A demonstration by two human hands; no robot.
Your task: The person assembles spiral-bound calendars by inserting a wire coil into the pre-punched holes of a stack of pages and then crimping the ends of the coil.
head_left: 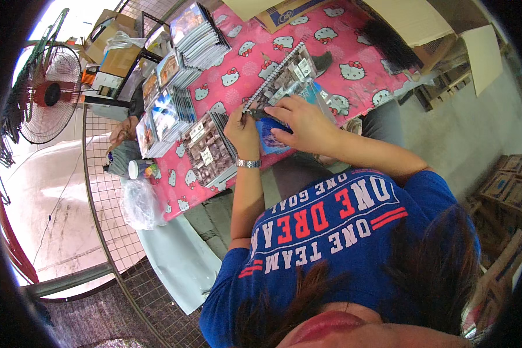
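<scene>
A spiral-bound notebook (298, 69) with a grey picture cover lies slanted on the table, its wire coil along its left edge. My left hand (242, 130) is closed round the coil's near end. My right hand (307, 124) bends over the notebook's lower part, its fingers closed on a small dark tool (257, 113) that meets the coil end by my left fingers. The tool's exact kind is partly hidden. Under my right hand shows a glossy blue cover (272, 138). Left of my left hand lies a stack of grey-covered spiral notebooks (206, 153).
Stacks of colourful notebooks (167, 113) line the left side of the pink patterned tablecloth (214, 87). Dark coils (391, 46) and open cardboard (412, 20) are at the far right. A white-lidded jar (138, 169) and plastic bag (140, 206) are near left; a fan (52, 93) stands beyond.
</scene>
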